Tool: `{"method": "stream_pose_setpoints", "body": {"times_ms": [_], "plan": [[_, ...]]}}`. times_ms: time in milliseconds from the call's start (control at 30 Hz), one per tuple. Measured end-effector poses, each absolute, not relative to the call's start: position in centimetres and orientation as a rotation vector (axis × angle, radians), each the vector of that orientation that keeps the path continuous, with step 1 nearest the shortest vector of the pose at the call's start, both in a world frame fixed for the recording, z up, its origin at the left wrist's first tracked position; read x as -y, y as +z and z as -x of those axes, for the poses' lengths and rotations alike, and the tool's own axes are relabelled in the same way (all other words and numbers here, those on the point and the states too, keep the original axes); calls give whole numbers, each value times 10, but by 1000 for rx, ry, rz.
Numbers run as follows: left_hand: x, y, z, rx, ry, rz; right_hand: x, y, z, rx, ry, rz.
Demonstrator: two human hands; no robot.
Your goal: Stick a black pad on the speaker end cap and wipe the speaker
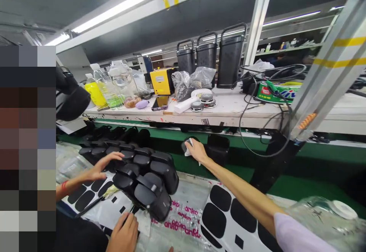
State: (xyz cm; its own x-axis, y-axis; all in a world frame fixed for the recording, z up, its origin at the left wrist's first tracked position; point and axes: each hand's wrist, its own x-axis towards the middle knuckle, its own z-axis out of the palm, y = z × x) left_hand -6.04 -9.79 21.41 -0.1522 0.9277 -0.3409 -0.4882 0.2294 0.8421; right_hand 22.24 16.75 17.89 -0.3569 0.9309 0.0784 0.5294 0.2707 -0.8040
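Observation:
My right hand (196, 151), at the end of a bare arm with a pale sleeve, stretches forward under the shelf edge. Its fingers close on a white cloth (188, 147). That cloth lies against a dark rounded object (185, 141), mostly hidden. Beside it is a black box-like housing (219, 147). Of my left hand (170, 249), seemingly, only a fingertip shows at the bottom edge; its other fingers are out of frame. Nearest to it is a clear plastic sheet (183, 223) with pink lettering.
A co-worker at left has one hand (100, 168) over rows of black speakers (153, 195) and another hand (124, 233) low in front. Sheets with black pads (214, 219) lie on the bench. Cables (243, 130) hang from the shelf (228, 116); a metal post (320, 69) stands right.

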Motion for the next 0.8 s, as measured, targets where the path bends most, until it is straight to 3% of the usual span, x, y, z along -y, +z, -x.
{"method": "stream_pose_setpoints", "body": {"times_ms": [133,433,567,800], "plan": [[39,242,131,-1148,1368,-711,-198,149,-190,2269,747,1395],[15,222,159,-1194,1269,-890,-181,82,-191,2541,812,1442],[19,224,149,-1179,1236,-946,-184,106,-218,2359,799,1404],[17,236,139,-1144,1295,-1017,-239,198,-323,1851,457,1339]]}}
